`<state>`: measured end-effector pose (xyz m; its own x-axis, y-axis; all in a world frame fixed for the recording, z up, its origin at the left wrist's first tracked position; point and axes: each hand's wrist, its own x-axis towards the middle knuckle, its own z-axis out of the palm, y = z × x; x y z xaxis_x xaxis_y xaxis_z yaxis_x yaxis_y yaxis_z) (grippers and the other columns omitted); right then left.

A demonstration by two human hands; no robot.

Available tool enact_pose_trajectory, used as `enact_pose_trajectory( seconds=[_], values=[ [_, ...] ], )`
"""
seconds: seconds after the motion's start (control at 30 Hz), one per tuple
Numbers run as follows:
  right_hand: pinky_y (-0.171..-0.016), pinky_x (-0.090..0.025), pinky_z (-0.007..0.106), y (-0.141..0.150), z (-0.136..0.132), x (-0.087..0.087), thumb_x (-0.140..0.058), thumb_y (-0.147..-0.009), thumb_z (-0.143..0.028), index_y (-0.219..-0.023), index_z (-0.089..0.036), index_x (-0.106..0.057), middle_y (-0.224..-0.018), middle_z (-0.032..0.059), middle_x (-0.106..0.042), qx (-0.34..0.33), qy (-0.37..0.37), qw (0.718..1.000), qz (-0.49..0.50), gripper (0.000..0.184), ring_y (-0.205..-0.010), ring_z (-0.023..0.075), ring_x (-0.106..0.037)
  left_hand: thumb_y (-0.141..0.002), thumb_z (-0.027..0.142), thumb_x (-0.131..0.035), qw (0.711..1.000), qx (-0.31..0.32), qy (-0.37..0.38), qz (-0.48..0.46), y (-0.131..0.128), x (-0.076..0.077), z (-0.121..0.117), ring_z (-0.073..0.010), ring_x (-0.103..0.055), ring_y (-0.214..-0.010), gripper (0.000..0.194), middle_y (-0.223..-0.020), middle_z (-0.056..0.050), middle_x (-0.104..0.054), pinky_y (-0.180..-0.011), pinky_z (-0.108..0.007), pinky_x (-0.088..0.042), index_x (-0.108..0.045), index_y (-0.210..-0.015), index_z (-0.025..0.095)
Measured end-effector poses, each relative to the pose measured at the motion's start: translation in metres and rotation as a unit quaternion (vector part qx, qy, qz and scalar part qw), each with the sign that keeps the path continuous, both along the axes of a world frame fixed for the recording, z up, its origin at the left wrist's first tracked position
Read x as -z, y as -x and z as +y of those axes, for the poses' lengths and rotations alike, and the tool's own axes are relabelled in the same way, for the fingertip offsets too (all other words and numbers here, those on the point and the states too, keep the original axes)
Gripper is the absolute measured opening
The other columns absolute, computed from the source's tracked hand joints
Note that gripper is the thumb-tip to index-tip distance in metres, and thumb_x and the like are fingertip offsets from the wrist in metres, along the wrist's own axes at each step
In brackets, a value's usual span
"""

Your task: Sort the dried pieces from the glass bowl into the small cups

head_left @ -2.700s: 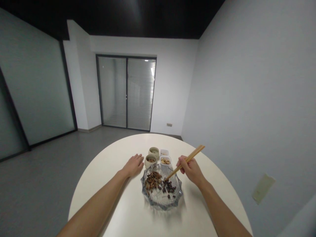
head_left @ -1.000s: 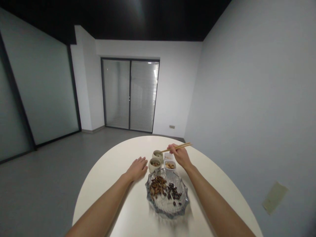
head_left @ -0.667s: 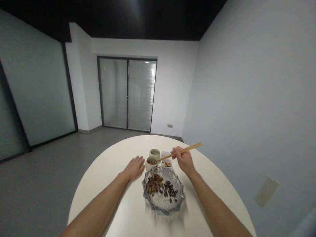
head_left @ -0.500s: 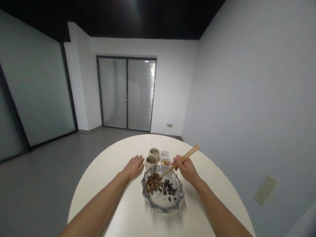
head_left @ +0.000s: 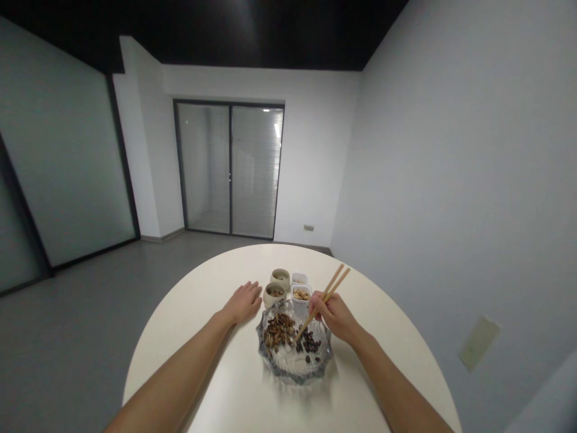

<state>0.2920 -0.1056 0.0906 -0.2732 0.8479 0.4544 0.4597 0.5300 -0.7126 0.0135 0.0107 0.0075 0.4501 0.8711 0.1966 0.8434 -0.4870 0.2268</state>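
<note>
Head view, item one: wooden chopsticks (head_left: 325, 299), gripped in a closed right hand (head_left: 332, 317), are angled down into a cut-glass dish (head_left: 294, 374), their tips placed just beside dark pieces (head_left: 309, 343) (whether anything is pinched between them cannot be told). Striped brown pieces (head_left: 278, 332) are heaped alongside in the same dish. An open left hand (head_left: 243, 303) is laid flat on a white round table (head_left: 189, 361), near a ceramic cup (head_left: 274, 294); a second cup (head_left: 280, 279) and two white square dishes (head_left: 300, 293) are set just beyond.
</note>
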Motion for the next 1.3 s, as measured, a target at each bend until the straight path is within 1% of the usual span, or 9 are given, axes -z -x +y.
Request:
enact_pose_trajectory(
  seconds=[0.17,0.33,0.73,0.97,1.3],
  values=[
    [-0.053,-0.041,0.023,-0.0009,0.0019,0.004,-0.043,-0.097,-0.053,-0.066,-0.019,-0.064,-0.057,0.0008,-0.058,-0.015,0.005,1.0,-0.001,0.05,-0.054,0.0147,-0.055,-0.099,0.04,-0.033,1.0,-0.003,0.001,0.002,0.0001,-0.0006,-0.0007,-0.0304,-0.028,-0.145,0.049,-0.155,-0.01,-0.036,-0.117,-0.048,-0.024,-0.046,-0.142,0.021],
    [-0.051,-0.041,0.022,-0.0014,0.0037,0.0071,-0.045,-0.098,-0.048,-0.066,-0.019,-0.062,-0.055,0.0002,-0.058,-0.016,0.003,1.0,-0.005,0.046,-0.053,0.0143,-0.055,-0.099,0.039,-0.033,1.0,0.004,-0.001,0.007,0.0004,0.0002,0.0009,-0.0315,-0.029,-0.144,0.049,-0.155,-0.011,-0.036,-0.117,-0.049,-0.025,-0.046,-0.142,0.02],
    [-0.05,-0.043,0.022,-0.0046,0.002,0.0036,-0.048,-0.097,-0.043,-0.066,-0.019,-0.064,-0.054,-0.0002,-0.06,-0.023,-0.001,1.0,-0.012,0.043,-0.051,0.014,-0.057,-0.099,0.039,-0.035,1.0,0.002,0.003,-0.005,0.0007,-0.0004,0.0003,-0.0318,-0.028,-0.145,0.049,-0.155,-0.012,-0.036,-0.117,-0.05,-0.024,-0.047,-0.142,0.019],
    [-0.051,-0.044,0.022,-0.0064,0.0038,0.0059,-0.046,-0.098,-0.046,-0.066,-0.018,-0.064,-0.056,0.0008,-0.059,-0.023,0.005,1.0,-0.01,0.046,-0.053,0.0147,-0.058,-0.099,0.041,-0.032,1.0,0.002,0.001,0.01,0.0007,-0.0005,0.0001,-0.0325,-0.029,-0.144,0.051,-0.155,-0.012,-0.036,-0.117,-0.049,-0.024,-0.045,-0.143,0.019],
    [-0.05,-0.042,0.022,-0.0068,0.0009,0.0024,-0.046,-0.098,-0.047,-0.067,-0.018,-0.063,-0.053,0.0002,-0.058,-0.029,0.014,0.999,-0.017,0.046,-0.051,0.0136,-0.055,-0.099,0.038,-0.033,1.0,0.008,-0.009,0.01,0.0003,-0.002,-0.0007,-0.0332,-0.031,-0.143,0.048,-0.153,-0.013,-0.039,-0.116,-0.049,-0.026,-0.049,-0.14,0.018]
  ],
)
